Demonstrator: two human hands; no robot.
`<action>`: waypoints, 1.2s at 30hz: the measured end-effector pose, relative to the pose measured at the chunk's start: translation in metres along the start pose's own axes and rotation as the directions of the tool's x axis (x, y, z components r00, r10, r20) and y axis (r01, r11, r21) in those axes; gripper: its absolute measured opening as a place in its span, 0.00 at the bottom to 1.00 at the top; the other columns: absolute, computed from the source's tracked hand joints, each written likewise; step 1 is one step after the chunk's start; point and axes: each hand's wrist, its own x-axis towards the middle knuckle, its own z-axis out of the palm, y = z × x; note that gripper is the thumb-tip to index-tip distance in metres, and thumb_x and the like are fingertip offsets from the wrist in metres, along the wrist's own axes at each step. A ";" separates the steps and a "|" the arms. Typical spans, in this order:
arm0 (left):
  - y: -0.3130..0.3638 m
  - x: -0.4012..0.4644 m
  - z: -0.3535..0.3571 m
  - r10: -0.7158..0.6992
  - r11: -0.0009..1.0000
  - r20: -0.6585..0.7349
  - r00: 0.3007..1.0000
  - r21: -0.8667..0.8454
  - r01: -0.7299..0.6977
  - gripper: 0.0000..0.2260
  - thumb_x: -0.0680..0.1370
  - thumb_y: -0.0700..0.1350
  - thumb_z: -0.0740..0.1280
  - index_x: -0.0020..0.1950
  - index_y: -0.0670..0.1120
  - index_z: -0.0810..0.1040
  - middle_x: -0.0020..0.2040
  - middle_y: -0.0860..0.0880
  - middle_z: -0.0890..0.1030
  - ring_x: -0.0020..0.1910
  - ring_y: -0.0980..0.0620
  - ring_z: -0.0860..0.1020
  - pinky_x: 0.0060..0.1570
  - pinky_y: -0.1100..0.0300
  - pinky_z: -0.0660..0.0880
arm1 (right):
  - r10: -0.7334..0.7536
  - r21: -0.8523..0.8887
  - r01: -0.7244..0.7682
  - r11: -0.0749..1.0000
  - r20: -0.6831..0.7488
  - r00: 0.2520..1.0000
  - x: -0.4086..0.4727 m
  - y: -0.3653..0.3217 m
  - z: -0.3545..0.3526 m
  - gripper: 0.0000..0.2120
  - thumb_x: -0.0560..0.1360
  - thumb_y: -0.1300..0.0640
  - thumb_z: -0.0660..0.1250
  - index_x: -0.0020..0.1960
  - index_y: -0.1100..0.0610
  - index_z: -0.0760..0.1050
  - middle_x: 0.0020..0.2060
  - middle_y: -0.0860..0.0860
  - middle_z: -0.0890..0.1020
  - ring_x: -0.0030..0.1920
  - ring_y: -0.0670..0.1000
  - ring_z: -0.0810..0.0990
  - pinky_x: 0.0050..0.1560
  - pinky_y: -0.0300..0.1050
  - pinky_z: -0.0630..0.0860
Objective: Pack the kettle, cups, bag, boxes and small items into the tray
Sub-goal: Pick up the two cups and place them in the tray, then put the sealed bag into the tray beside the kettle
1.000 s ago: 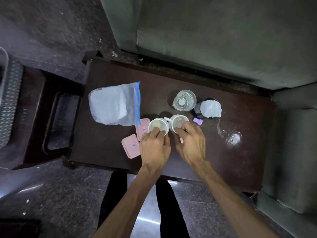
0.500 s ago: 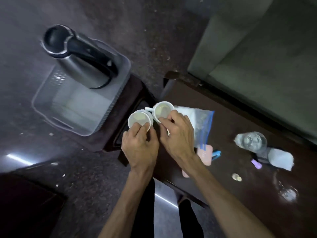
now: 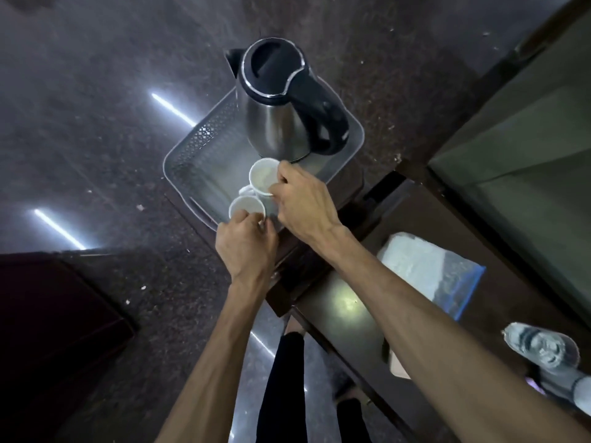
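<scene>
The grey perforated tray (image 3: 198,145) sits on a small dark stand, with the steel kettle (image 3: 281,123) with its black lid and handle standing at its far end. My left hand (image 3: 246,241) grips a white cup (image 3: 246,207) at the tray's near edge. My right hand (image 3: 303,199) grips a second white cup (image 3: 263,179) inside the tray, just in front of the kettle. A clear bag (image 3: 428,270) with a blue zip edge lies on the dark table (image 3: 345,318) to the right. A corner of a pink box (image 3: 398,367) shows under my right forearm.
A clear glass jar (image 3: 543,346) lies at the table's right edge, next to a partly cut-off dark item with a white patch (image 3: 580,390). A green sofa (image 3: 527,148) stands behind the table. Speckled floor surrounds the stand; a dark piece of furniture (image 3: 48,330) is at lower left.
Both hands have carried the two cups from the table leftward to the tray and lowered them beside the kettle. My view has swung left with them.
</scene>
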 end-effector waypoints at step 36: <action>0.165 -0.131 0.147 0.577 0.781 0.585 0.570 -0.191 -0.594 0.20 0.76 0.43 0.71 0.68 0.44 0.79 0.67 0.45 0.77 0.66 0.42 0.76 0.64 0.48 0.75 | 0.761 0.714 -0.360 -0.600 0.648 0.016 -0.276 0.127 0.047 0.07 0.78 0.66 0.67 0.53 0.67 0.80 0.33 0.58 0.82 0.30 0.53 0.80 0.25 0.41 0.81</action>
